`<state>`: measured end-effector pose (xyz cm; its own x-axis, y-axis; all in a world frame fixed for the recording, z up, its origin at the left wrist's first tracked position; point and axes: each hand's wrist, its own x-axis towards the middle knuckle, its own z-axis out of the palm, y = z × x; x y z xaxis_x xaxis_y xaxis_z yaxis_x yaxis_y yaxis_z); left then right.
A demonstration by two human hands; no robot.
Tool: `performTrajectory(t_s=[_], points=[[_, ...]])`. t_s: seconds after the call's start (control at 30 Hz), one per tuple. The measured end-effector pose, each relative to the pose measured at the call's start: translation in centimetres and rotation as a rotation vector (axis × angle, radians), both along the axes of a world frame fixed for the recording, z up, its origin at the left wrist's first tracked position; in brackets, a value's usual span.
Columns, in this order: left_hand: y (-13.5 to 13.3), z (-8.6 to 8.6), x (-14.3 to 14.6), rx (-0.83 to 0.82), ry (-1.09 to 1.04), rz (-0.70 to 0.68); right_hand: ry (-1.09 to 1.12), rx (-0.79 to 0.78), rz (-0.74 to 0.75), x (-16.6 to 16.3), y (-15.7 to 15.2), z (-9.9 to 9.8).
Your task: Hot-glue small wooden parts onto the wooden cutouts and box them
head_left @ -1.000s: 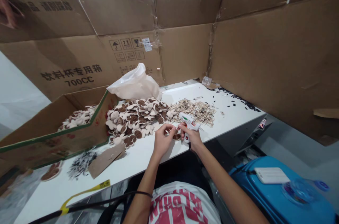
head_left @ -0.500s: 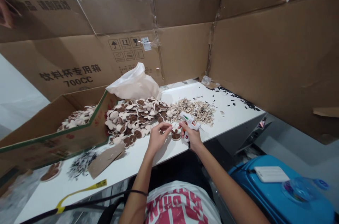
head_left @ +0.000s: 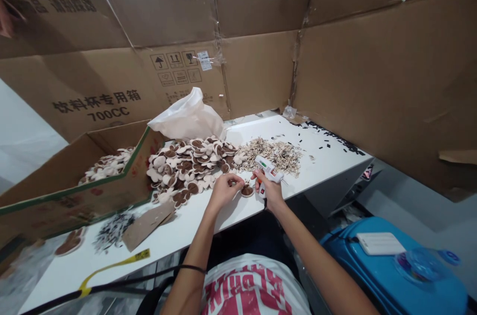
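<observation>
My right hand [head_left: 271, 193] grips a white glue gun [head_left: 267, 169] by its handle, nozzle pointing up and right. My left hand [head_left: 222, 190] is closed, its fingertips pinching a small piece I cannot make out just left of a round brown-and-cream piece [head_left: 246, 190] lying on the white table [head_left: 208, 220]. Both hands sit at the table's near edge. Behind them lies a heap of brown and cream round pieces [head_left: 190, 163], and to the right of that a pile of small pale slivers [head_left: 276, 153].
An open cardboard box [head_left: 70, 191] at the left holds more cream pieces. A white plastic bag [head_left: 188, 118] stands behind the heap. Cardboard walls [head_left: 372, 66] surround the table. Black bits [head_left: 328, 138] lie at the far right. A blue case [head_left: 391, 270] sits lower right.
My left hand went out to the heap's edge, then drew back toward the round piece with its fingers pinched. My right hand and the glue gun stayed nearly still.
</observation>
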<state>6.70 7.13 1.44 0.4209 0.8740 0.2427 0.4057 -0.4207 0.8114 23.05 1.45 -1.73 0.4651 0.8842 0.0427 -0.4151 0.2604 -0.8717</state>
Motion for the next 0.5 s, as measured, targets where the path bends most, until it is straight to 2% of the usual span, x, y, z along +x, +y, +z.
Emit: performTrajectory(t_s=[0.23,0.5], points=[[0.28,-0.82,0.0,-0.021,0.037,0.021,0.009,0.009,0.005,0.07,0.3,-0.62],[0.29,-0.83,0.42,-0.032,0.06,0.033,0.009,0.002,-0.003,0.02,0.05,0.14]])
